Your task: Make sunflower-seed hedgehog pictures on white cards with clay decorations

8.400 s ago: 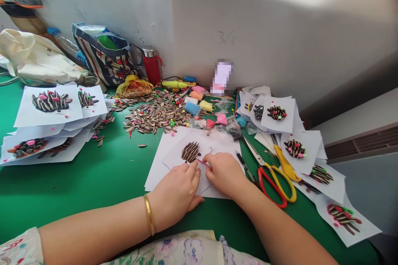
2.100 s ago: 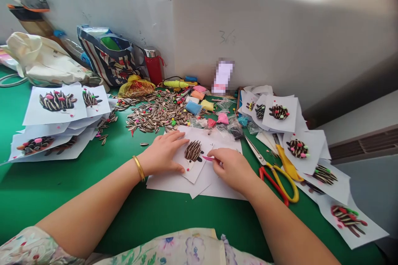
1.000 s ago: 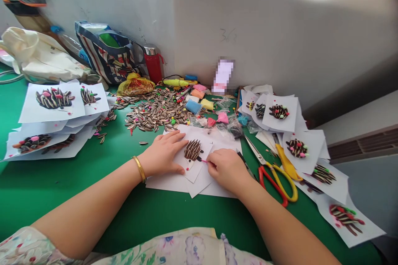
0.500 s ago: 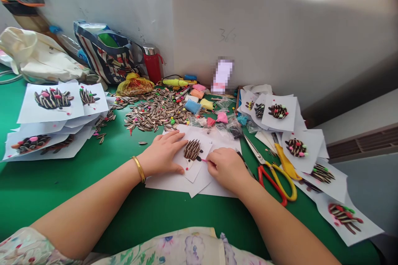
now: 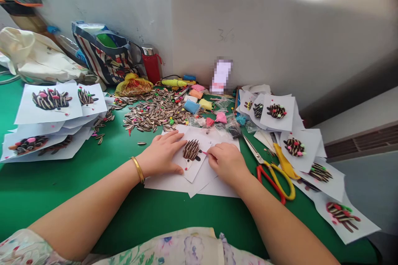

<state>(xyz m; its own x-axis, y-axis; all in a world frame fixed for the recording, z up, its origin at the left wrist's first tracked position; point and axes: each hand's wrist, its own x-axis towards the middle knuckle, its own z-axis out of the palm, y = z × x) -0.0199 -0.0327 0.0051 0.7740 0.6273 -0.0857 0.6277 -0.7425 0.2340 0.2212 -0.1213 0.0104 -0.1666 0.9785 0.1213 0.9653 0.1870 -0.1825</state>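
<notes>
My left hand (image 5: pixel 164 153) lies spread on a small white card (image 5: pixel 193 172), its fingers along the card's left side. On that card is a hedgehog figure (image 5: pixel 190 150) with sunflower-seed spines, a dark body, dark feet and small red dots by its face. From the right, my right hand (image 5: pixel 228 163) pinches a thin pink stick (image 5: pixel 204 152). The stick's tip meets or nearly meets the upper dark foot. Beneath the card are larger white paper sheets (image 5: pixel 168 183).
Loose sunflower seeds (image 5: pixel 146 112) and coloured clay packets (image 5: pixel 192 107) lie behind my hands. Scissors (image 5: pixel 275 172) and a yellow-handled cutter (image 5: pixel 284 161) are at right. Finished-looking hedgehog cards are stacked left (image 5: pixel 25 112) and spread right (image 5: pixel 287 124). A red bottle (image 5: pixel 151 66) stands behind.
My right hand has shifted slightly away from me, and the pink stick's tip has gone from the lower dark foot to the upper one. My left hand stays on the card.
</notes>
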